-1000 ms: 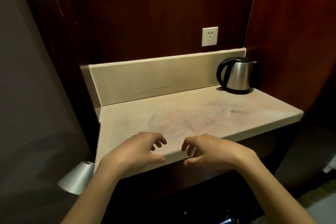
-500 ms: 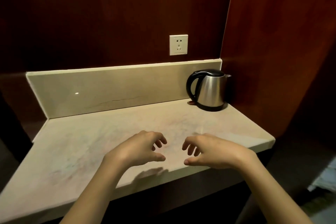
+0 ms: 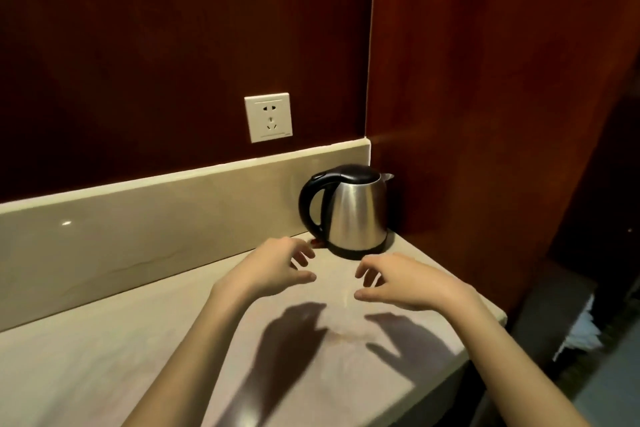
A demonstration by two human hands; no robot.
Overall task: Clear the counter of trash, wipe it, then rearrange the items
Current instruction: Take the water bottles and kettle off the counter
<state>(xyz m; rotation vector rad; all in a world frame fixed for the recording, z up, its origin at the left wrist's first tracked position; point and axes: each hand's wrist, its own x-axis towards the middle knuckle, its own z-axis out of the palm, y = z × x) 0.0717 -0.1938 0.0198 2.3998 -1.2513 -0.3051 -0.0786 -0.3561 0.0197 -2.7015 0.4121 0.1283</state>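
A steel kettle (image 3: 353, 215) with a black handle and lid stands on its black base in the back right corner of the beige stone counter (image 3: 104, 357). My left hand (image 3: 273, 269) hovers above the counter just in front of the kettle's handle, its fingers loosely curled and holding nothing. A little to the right, my right hand (image 3: 401, 279) hovers in front of the kettle's base, also loosely curled and holding nothing. Both hands cast shadows on the counter below them.
A white wall socket (image 3: 268, 117) sits on the dark wood wall above the beige backsplash (image 3: 138, 218). A dark wood side panel (image 3: 485, 114) closes the counter on the right. Something white (image 3: 581, 329) lies low on the floor to the right.
The view has moved closer and to the right, toward the kettle. Both hands have moved from the counter's front edge to just in front of the kettle, still holding nothing.
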